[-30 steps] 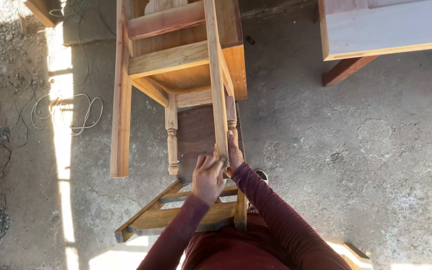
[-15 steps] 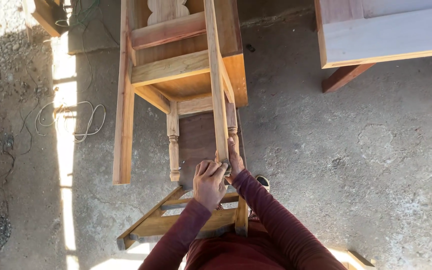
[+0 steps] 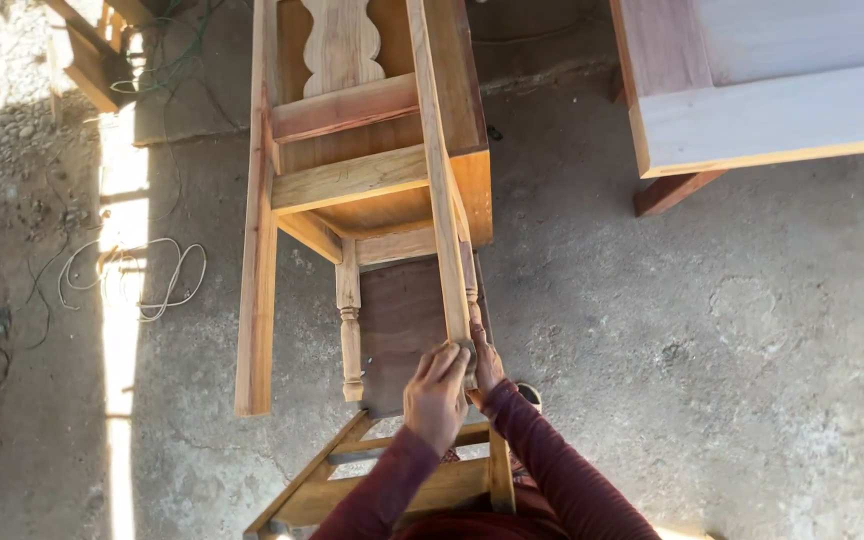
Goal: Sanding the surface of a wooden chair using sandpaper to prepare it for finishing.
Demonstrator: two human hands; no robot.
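Note:
An unfinished wooden chair (image 3: 352,180) lies tipped over, its legs pointing toward me, resting on a dark board (image 3: 402,320) atop a low wooden stool (image 3: 352,490). My left hand (image 3: 437,395) is closed around the near end of the chair's long right-side leg (image 3: 442,220). My right hand (image 3: 487,362) grips the same leg end from the other side and is partly hidden behind it. Both arms wear dark red sleeves. Whether something small sits under my left fingers I cannot tell.
The floor is rough concrete (image 3: 752,350). A large pale wooden furniture piece (image 3: 752,110) stands at the upper right. A loose cord (image 3: 132,275) lies coiled on the ground at left, in a strip of sunlight. More wood pieces (image 3: 92,60) lie at the top left.
The view has drifted, so the chair and my hands sit slightly lower in the frame. Both hands stay at the end of the chair leg.

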